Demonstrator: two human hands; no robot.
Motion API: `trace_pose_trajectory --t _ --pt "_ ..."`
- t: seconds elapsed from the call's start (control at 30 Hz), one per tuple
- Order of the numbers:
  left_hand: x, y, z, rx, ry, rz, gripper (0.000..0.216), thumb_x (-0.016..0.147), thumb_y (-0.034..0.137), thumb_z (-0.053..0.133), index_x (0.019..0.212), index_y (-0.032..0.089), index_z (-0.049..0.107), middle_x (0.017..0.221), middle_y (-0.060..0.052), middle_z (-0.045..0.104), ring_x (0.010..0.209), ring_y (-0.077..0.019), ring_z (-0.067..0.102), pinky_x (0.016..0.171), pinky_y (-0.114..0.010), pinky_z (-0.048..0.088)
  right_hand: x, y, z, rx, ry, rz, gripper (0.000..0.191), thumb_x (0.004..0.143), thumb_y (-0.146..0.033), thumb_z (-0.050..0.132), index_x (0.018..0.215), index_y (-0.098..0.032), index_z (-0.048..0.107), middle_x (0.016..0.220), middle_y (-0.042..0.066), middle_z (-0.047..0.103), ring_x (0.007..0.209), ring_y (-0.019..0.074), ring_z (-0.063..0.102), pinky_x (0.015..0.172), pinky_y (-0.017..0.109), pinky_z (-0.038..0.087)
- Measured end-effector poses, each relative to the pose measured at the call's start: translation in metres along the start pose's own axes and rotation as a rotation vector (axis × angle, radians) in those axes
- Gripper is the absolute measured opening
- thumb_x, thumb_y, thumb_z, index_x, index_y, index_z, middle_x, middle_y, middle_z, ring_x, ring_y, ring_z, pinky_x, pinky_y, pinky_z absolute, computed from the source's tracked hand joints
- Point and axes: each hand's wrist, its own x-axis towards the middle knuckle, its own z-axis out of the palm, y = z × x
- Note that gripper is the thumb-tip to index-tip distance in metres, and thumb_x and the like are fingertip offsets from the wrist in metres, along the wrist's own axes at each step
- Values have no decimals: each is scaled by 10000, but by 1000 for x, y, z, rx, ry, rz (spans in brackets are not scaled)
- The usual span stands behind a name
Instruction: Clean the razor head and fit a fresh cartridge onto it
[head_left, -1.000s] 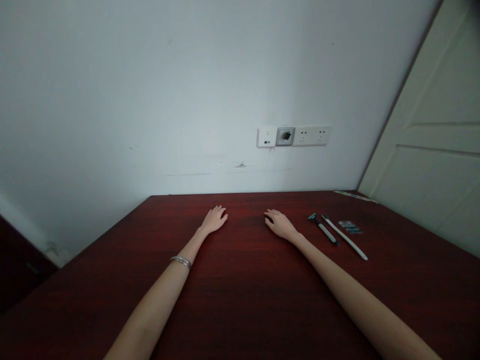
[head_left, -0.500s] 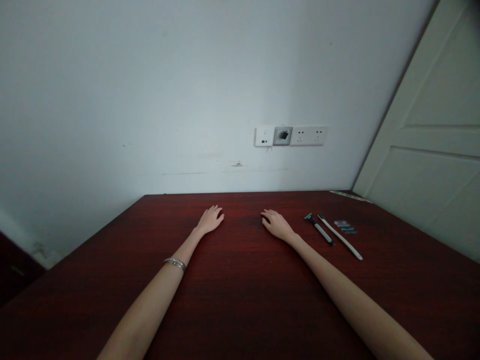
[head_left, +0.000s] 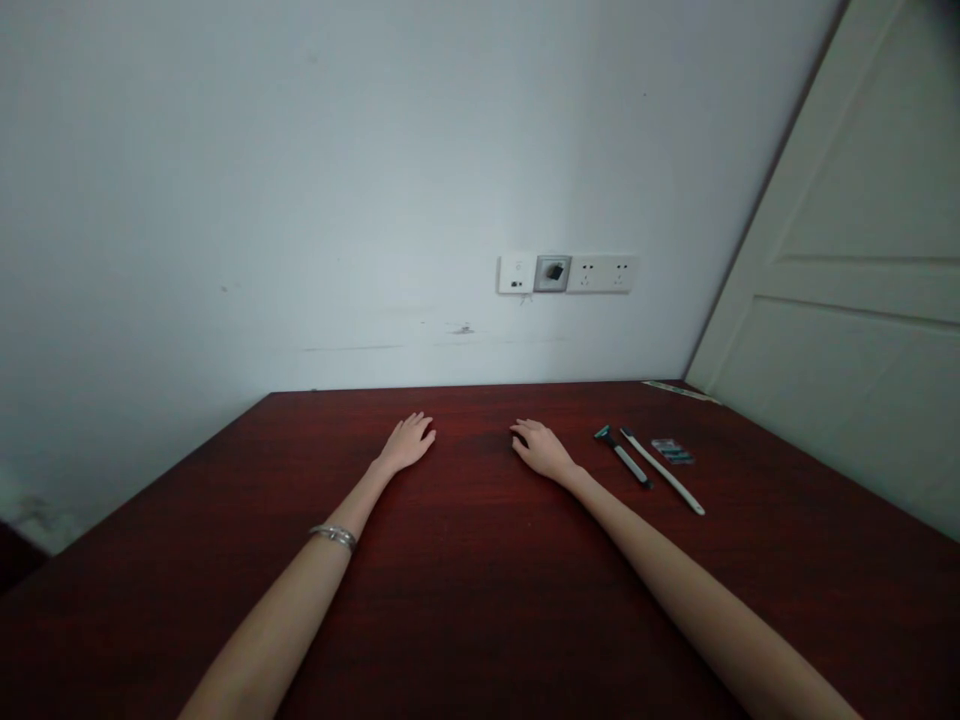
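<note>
My left hand (head_left: 406,442) rests palm down on the dark red wooden table (head_left: 465,600), fingers apart and holding nothing. A silver bracelet (head_left: 335,536) circles that wrist. My right hand (head_left: 541,447) also lies on the tabletop, open, with its fingers pointing left and away from me. To the right of it lies a razor (head_left: 628,462) with a green head and a grey handle. Beside the razor is a long white stick-like thing (head_left: 664,472) with a dark far tip, perhaps a toothbrush. Further right sits a small clear packet (head_left: 673,452) with dark strips.
A pale wall (head_left: 375,200) rises behind the table and carries a row of sockets (head_left: 602,274). One socket has a black plug-like piece in it. A thin printed strip (head_left: 681,391) lies at the far right edge, by a white panelled door (head_left: 847,360).
The whole view has shifted slightly, so the table things appear a little further left. Both hands stay in place on the table, and nothing has been picked up.
</note>
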Motion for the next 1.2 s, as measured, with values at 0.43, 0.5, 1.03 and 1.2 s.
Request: trace_pose_trajectory --t 0.43,0.5,1.03,1.2 --pt "14 9 -5 -171 78 -36 342 801 246 484 1092 122 615 1272 -151 552 1274 -277 414 1072 -403 301 -49 61 -135 -352 -182 319 297 828 -448 468 868 -206 636 878 110 682 790 264 649 643 333 451" --pt "20 19 -10 -225 107 -43 319 772 203 504 1054 125 631 1246 -147 569 1248 -283 442 1058 -411 324 -62 71 -138 -410 -281 369 345 833 -484 450 849 -192 632 884 136 678 800 296 654 639 368 459" --pt "6 147 -13 -629 -71 134 239 778 191 505 872 102 706 791 -66 697 572 -113 586 553 -224 495 -91 76 -120 -516 -409 394 386 875 -414 369 980 -138 617 977 184 663 925 338 637 696 414 475" --pt "-8 172 -7 -592 -101 248 227 754 173 520 841 114 721 837 -72 708 715 -147 620 701 -244 486 -93 74 -117 -514 -413 398 391 886 -385 367 1031 -119 615 988 207 655 922 339 637 690 398 470"
